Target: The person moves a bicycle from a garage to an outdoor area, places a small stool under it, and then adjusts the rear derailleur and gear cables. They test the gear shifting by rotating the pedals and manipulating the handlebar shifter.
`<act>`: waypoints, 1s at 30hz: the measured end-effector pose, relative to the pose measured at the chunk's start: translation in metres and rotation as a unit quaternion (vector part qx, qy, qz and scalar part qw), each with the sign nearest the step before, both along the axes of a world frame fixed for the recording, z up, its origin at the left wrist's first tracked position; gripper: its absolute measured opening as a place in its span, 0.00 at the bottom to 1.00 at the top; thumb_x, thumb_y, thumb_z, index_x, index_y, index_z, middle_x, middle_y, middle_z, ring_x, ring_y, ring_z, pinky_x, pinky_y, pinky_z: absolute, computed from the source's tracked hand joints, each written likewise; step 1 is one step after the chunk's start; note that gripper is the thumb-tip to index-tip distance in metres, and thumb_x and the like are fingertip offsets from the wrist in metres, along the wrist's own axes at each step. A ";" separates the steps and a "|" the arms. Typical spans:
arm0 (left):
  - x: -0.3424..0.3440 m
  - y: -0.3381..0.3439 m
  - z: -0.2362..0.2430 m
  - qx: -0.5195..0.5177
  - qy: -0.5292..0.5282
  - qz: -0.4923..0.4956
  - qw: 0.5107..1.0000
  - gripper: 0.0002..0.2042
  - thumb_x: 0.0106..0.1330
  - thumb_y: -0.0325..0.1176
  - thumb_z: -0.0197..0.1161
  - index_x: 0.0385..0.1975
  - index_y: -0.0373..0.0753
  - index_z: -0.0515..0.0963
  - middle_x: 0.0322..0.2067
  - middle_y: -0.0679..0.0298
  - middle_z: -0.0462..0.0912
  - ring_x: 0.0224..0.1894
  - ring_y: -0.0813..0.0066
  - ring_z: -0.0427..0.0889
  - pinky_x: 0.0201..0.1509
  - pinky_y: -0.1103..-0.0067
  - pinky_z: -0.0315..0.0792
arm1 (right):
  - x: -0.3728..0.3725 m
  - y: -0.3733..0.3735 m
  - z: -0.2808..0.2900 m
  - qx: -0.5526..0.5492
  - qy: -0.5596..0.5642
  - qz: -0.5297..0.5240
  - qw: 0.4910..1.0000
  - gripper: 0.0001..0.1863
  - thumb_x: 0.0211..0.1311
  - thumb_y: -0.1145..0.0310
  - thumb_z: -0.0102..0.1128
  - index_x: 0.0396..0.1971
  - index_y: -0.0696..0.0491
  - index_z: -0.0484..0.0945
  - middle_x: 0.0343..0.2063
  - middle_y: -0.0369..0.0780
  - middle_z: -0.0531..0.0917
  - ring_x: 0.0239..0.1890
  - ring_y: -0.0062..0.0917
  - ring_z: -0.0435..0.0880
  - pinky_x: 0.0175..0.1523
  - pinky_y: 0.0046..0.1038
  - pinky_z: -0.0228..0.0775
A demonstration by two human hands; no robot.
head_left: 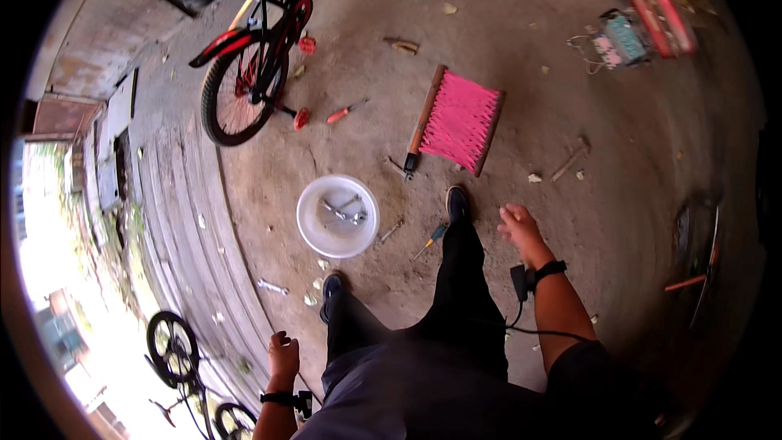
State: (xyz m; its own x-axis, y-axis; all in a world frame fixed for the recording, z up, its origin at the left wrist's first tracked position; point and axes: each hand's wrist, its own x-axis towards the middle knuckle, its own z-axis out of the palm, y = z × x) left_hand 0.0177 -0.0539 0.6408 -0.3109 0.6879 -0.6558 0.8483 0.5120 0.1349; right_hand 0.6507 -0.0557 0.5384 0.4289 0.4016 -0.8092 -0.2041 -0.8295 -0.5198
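My right hand (521, 231) hangs over the floor right of my right shoe, its fingers loosely bent and apart, holding nothing. Low on the left, my left hand (283, 354) hangs free beside my leg with relaxed fingers and nothing visible in it. A white plastic basin (304, 230) on the ground ahead contains several metal wrenches (349, 213). Between basin and right shoe lies a screwdriver with a blue-and-yellow handle (437, 234). One small wrench (391, 231) rests just right of the basin; an open-ended wrench (273, 287) lies nearer my left foot.
A low stool with a pink woven seat (460, 121) stands ahead. Left of it are a red-handled screwdriver (338, 116) and a black-and-red bicycle (259, 73). A red toolbox (661, 18) sits far right. Another bicycle (173, 348) stands at lower left, beyond the step edge.
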 end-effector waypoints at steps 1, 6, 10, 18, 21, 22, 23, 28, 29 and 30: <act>0.023 -0.017 0.002 -0.019 0.018 0.020 0.999 0.21 0.59 0.35 0.65 0.51 0.33 0.76 0.43 0.52 0.84 0.49 0.55 0.83 0.55 0.65 0.75 | 0.019 0.012 -0.019 -0.002 0.013 0.014 1.000 0.31 0.67 0.47 0.62 0.62 0.51 0.70 0.51 0.38 0.79 0.45 0.28 0.83 0.46 0.32 0.74; 0.121 -0.045 0.026 -0.082 0.025 0.048 0.995 0.21 0.60 0.37 0.65 0.51 0.32 0.75 0.44 0.50 0.84 0.48 0.54 0.83 0.54 0.65 0.76 | 0.083 0.058 -0.127 -0.050 0.054 0.044 0.996 0.37 0.65 0.43 0.62 0.66 0.49 0.65 0.60 0.38 0.73 0.61 0.32 0.72 0.59 0.44 0.67; 0.160 -0.083 0.029 -0.139 0.098 0.143 0.975 0.21 0.60 0.37 0.65 0.50 0.32 0.76 0.42 0.49 0.84 0.47 0.53 0.84 0.53 0.65 0.77 | 0.102 0.070 -0.233 -0.107 0.107 -0.005 0.989 0.45 0.63 0.39 0.62 0.71 0.48 0.58 0.72 0.42 0.59 0.76 0.41 0.52 0.74 0.56 0.40; 0.184 -0.170 -0.005 -0.168 0.100 0.231 0.953 0.22 0.61 0.39 0.66 0.51 0.33 0.77 0.44 0.49 0.84 0.49 0.52 0.84 0.54 0.65 0.77 | 0.111 0.091 -0.326 -0.067 0.290 -0.273 0.915 0.30 0.66 0.49 0.65 0.65 0.43 0.70 0.60 0.37 0.73 0.62 0.32 0.71 0.70 0.37 0.56; 0.191 -0.179 -0.008 -0.159 0.098 0.248 0.951 0.22 0.62 0.39 0.66 0.51 0.32 0.76 0.44 0.49 0.85 0.43 0.55 0.87 0.51 0.67 0.79 | 0.108 0.118 -0.299 -0.028 0.223 -0.235 0.946 0.23 0.60 0.50 0.72 0.48 0.44 0.75 0.33 0.33 0.75 0.33 0.20 0.75 0.41 0.25 0.73; 0.190 -0.186 -0.008 -0.147 0.093 0.253 0.952 0.21 0.62 0.40 0.66 0.50 0.32 0.77 0.44 0.49 0.85 0.44 0.55 0.87 0.52 0.67 0.79 | 0.110 0.133 -0.288 -0.005 0.172 -0.221 0.960 0.21 0.60 0.51 0.72 0.44 0.45 0.75 0.31 0.32 0.74 0.28 0.20 0.74 0.38 0.24 0.72; 0.194 -0.190 -0.007 -0.157 0.069 0.311 0.935 0.21 0.61 0.40 0.66 0.50 0.32 0.78 0.44 0.49 0.85 0.45 0.55 0.86 0.52 0.67 0.78 | 0.111 0.153 -0.271 0.018 0.144 -0.188 0.971 0.21 0.60 0.51 0.72 0.43 0.46 0.74 0.29 0.32 0.71 0.27 0.19 0.72 0.35 0.23 0.71; 0.171 -0.250 0.004 -0.142 0.035 0.353 0.924 0.22 0.61 0.43 0.63 0.49 0.33 0.78 0.47 0.46 0.82 0.52 0.46 0.81 0.57 0.62 0.75 | 0.139 0.231 -0.185 -0.026 0.031 -0.045 0.998 0.23 0.51 0.42 0.76 0.27 0.43 0.74 0.22 0.26 0.71 0.20 0.12 0.69 0.26 0.16 0.64; 0.165 -0.256 0.008 -0.123 0.022 0.367 0.922 0.22 0.61 0.43 0.63 0.49 0.33 0.78 0.47 0.46 0.82 0.52 0.47 0.81 0.57 0.63 0.75 | 0.128 0.234 -0.154 -0.027 0.016 0.018 0.999 0.24 0.51 0.40 0.74 0.28 0.42 0.73 0.21 0.26 0.71 0.19 0.11 0.68 0.25 0.16 0.63; 0.157 -0.263 0.013 -0.106 0.005 0.380 0.919 0.22 0.61 0.42 0.64 0.49 0.33 0.78 0.48 0.46 0.82 0.52 0.48 0.81 0.57 0.63 0.75 | 0.125 0.234 -0.131 -0.058 -0.025 0.062 0.996 0.24 0.52 0.39 0.73 0.32 0.42 0.75 0.21 0.26 0.70 0.19 0.11 0.68 0.24 0.17 0.61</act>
